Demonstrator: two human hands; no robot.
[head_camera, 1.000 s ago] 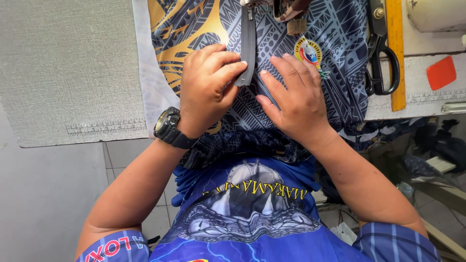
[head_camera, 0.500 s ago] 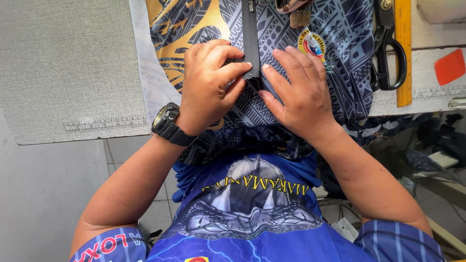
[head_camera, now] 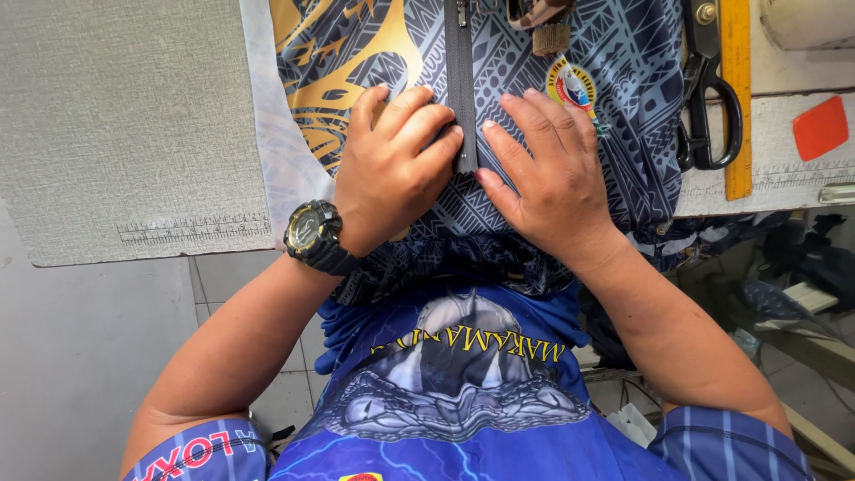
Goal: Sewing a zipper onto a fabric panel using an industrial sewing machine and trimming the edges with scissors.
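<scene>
**Clearance around the zipper**

Left of the patterned garment [head_camera: 570, 178], the grey worktop [head_camera: 116, 116] lies bare and wide: open passage. Right side crowded: black scissors [head_camera: 708, 98] and yellow ruler [head_camera: 736, 98] lie side by side just beside the garment; red chalk [head_camera: 820, 127] farther right. A small brush [head_camera: 548, 27] blocks the far end near the zipper [head_camera: 460, 80].

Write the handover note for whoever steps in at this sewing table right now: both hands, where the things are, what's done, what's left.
Left hand: flat on the patterned garment, fingertips bent against the left edge of the dark zipper.
Right hand: spread flat on the cloth just right of the zipper.
Things: the garment lies on the table, its lower part hanging over the near edge; the zipper runs straight up its middle. Scissors and a yellow ruler lie to the right, with an orange chalk piece beyond them.
Done: zipper laid along the garment's centre.
Left: I cannot tell whether it is stitched.
</scene>
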